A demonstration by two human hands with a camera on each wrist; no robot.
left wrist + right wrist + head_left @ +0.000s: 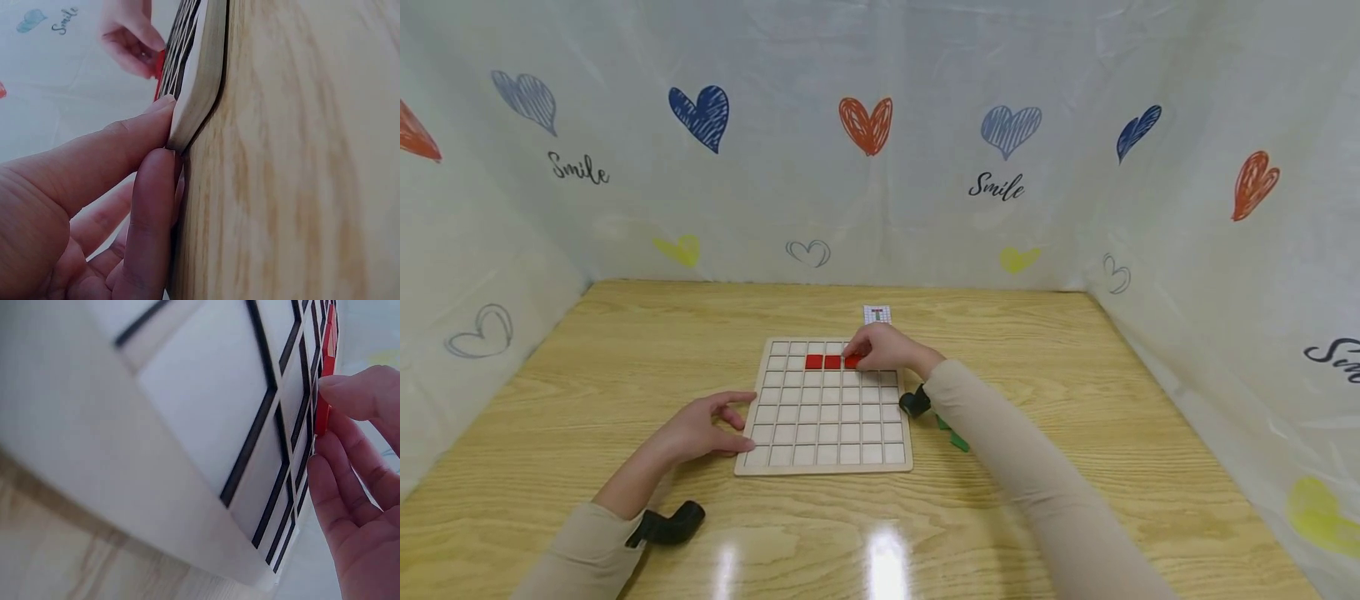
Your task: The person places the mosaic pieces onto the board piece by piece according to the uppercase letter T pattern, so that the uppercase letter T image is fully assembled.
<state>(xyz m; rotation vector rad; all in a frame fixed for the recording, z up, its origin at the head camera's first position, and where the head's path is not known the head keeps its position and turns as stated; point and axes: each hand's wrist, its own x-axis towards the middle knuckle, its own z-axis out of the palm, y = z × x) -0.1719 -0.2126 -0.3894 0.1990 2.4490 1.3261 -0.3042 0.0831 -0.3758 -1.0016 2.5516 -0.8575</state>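
Observation:
A square wooden board (805, 473) with a grid of white squares lies on the table. Two red tiles (814, 362) sit side by side in its second row from the far edge. Next to them, my right hand (887, 346) pinches another red tile (322, 412) at the grid, thumb on one side and fingertips on the other. My left hand (703, 427) rests beside the board's left edge. Its thumb and a finger touch the rim (203, 75), reaching out with the other fingers loosely bent.
A small printed card (877, 314) with a red and green grid pattern lies beyond the board. Several green tiles (959, 442) lie right of the board, partly hidden by the right sleeve. A black wrist device (673, 525) is on the left wrist.

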